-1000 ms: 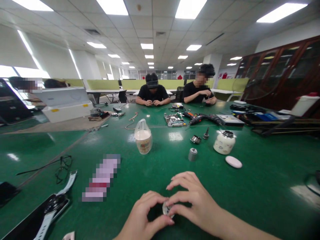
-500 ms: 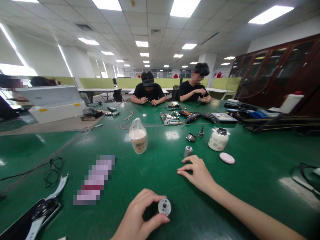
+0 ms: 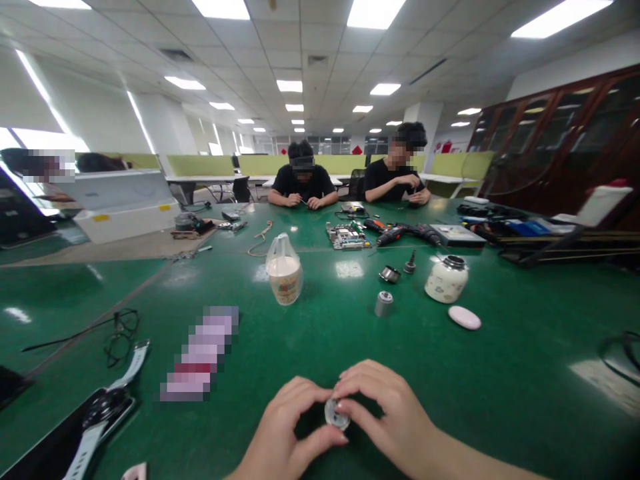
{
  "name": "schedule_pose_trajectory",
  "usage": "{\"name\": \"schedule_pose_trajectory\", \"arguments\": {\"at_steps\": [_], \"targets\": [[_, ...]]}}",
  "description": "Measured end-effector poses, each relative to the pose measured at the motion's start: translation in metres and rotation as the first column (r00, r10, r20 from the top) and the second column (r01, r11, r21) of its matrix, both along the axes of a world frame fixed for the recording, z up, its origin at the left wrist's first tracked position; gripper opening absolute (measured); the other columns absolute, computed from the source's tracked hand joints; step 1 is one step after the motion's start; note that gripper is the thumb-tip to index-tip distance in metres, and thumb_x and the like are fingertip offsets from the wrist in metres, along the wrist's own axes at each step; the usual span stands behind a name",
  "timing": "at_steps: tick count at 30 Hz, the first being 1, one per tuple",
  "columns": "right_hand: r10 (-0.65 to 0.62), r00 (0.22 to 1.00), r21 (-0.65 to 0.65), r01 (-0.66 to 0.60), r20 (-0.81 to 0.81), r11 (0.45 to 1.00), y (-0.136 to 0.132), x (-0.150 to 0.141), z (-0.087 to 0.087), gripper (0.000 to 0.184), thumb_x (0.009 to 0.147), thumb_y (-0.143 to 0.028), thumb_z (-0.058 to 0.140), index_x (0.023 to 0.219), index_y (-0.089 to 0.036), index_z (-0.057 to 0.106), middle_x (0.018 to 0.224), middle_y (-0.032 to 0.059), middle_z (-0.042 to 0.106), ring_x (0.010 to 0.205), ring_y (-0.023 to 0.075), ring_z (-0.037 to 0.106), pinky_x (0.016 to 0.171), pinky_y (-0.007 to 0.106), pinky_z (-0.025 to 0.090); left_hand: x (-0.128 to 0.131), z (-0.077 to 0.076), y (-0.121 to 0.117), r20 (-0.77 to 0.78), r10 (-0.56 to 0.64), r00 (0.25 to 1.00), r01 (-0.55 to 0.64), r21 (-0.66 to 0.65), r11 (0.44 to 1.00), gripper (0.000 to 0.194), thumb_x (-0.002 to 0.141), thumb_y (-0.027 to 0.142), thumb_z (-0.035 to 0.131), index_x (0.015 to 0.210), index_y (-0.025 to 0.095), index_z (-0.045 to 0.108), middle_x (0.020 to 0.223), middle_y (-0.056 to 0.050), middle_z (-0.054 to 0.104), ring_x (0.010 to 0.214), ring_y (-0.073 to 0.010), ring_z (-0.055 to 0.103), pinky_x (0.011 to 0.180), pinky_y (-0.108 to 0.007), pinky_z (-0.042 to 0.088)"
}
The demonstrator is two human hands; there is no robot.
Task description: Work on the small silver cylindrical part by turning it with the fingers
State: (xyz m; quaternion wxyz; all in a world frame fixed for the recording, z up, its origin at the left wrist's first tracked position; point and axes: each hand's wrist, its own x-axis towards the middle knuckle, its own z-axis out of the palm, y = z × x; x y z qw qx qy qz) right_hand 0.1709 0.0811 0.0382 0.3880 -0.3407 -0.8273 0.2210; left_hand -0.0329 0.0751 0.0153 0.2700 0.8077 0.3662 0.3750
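Observation:
A small round silver-grey motor part (image 3: 336, 416), its flat end face turned up towards me, is pinched between thumb and forefinger of my left hand (image 3: 287, 427) just over the front of the table. My right hand (image 3: 387, 410) has its fingertips and thumb on the same part from the right, covering some of its face. Beyond my hands a grey metal cylinder (image 3: 384, 305) that looks like a motor can stands upright. Behind it lie a dark curved metal piece (image 3: 389, 274) and an armature-like part (image 3: 410, 264) standing on end.
A white flowered jar (image 3: 447, 280) and its pink oval lid (image 3: 465, 318) are at right. A bagged cup (image 3: 286, 280) stands mid-table. Leftward lie a phone-like slab (image 3: 200, 360), a watch (image 3: 103, 407) and glasses (image 3: 121, 337). Farther back are a circuit board (image 3: 349, 236), power drills (image 3: 395, 233) and two people.
My right hand has come back from beside the grey cylinder to the motor part and now grips it along with my left hand. The view has shifted slightly.

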Motion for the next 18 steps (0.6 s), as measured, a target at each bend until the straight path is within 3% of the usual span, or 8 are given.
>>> {"name": "schedule_pose_trajectory", "arguments": {"at_steps": [9, 14, 18], "targets": [[0.024, 0.999, 0.169, -0.018, -0.036, 0.985, 0.002, -0.001, -0.005, 0.002, 0.09, -0.022, 0.069, 0.091, -0.021, 0.07, 0.087, 0.0014, 0.076, 0.084, 0.0174, 0.07, 0.08, 0.028, 0.051, 0.0, -0.004, 0.002, 0.012, -0.004, 1.0, 0.004, -0.002, 1.0, 0.036, 0.085, 0.055, 0.066, 0.1, 0.022, 0.07, 0.085, -0.003, 0.072, 0.08, -0.0214, 0.066, 0.071, -0.03, 0.049], [0.024, 0.999, 0.08, -0.021, -0.041, 0.997, -0.002, 0.001, -0.007, 0.003, 0.09, -0.021, 0.067, 0.087, -0.021, 0.068, 0.092, 0.0024, 0.076, 0.087, 0.0166, 0.07, 0.078, 0.026, 0.051, -0.001, -0.006, 0.001, 0.0, 0.0, 1.0, 0.0, -0.011, 1.0, 0.035, 0.085, 0.053, 0.067, 0.101, 0.022, 0.069, 0.086, -0.003, 0.072, 0.081, -0.0219, 0.065, 0.071, -0.03, 0.05], [0.079, 0.992, -0.034, -0.083, -0.093, 0.996, -0.006, 0.004, -0.015, 0.011, 0.089, -0.017, 0.062, 0.098, -0.022, 0.062, 0.106, 0.0053, 0.071, 0.097, 0.0182, 0.068, 0.085, 0.03, 0.051, -0.001, -0.009, -0.003, 0.021, 0.042, 0.999, -0.042, -0.001, 0.999, 0.027, 0.086, 0.041, 0.071, 0.104, 0.023, 0.065, 0.09, -0.003, 0.07, 0.083, -0.0206, 0.065, 0.072, -0.03, 0.051]]}}
